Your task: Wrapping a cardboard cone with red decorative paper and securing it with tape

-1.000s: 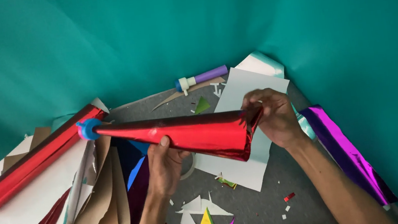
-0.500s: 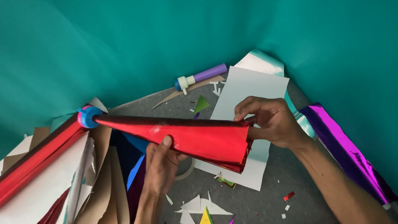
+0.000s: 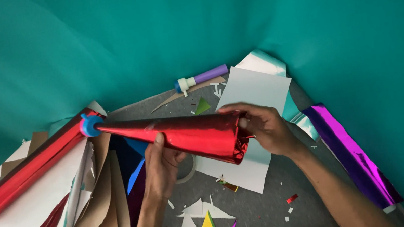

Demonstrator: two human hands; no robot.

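Single head-worn view, looking steeply down, close over grey floor (image 3: 276, 212); teal backdrop paper (image 3: 192, 32) fills upper frame.

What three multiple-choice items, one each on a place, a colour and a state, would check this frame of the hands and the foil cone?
1. Where does the purple glue stick lie?
A. Above the shiny red foil cone, by the teal backdrop
B. Under the left hand
C. On the purple foil strip

2. What colour is the small cap at the cone's narrow tip?
A. Yellow
B. Blue
C. White

3. How is the cone held?
A. By the right hand alone
B. It lies untouched
C. Left hand grips its middle from below, right hand is at its wide open end

Answers: 1 A, the stick lies beyond the cone near the backdrop's edge; 2 B, the cap is plainly blue; 3 C, both hands are on the cone.
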